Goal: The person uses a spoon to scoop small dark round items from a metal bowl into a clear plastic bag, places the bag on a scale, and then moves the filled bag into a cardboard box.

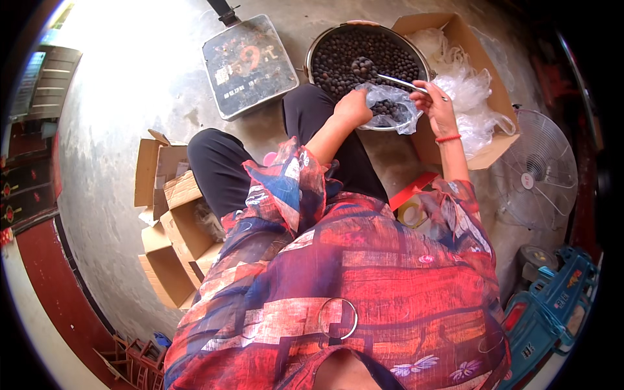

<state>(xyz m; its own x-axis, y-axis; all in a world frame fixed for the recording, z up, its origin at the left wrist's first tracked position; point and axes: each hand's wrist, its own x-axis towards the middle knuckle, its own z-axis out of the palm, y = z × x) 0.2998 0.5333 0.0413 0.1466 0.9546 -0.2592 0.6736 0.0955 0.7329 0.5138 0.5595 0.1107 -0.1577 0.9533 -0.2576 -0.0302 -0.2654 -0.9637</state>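
A wide metal-rimmed bucket [321, 46] full of small dark round balls [341, 53] stands before me. My left hand [354, 106] grips the edge of a clear plastic bag [407, 123] over the bucket's near rim. Some dark balls lie inside the bag. My right hand [435, 105], with a red bead bracelet, holds the metal handle of a spoon or ladle [397, 81] between its fingers. The spoon's bowl, heaped with dark balls [363, 67], is just above those in the bucket. Part of the bucket's near side is hidden by the bag and my left hand.
A platform scale [251, 68] lies left of the bucket. Right of it stands a cardboard box [504, 139] of clear plastic bags [468, 92], then a fan [536, 170]. Opened cartons [183, 243] are at left, a tape roll [411, 214] by my lap, a blue toy vehicle [546, 312] at lower right.
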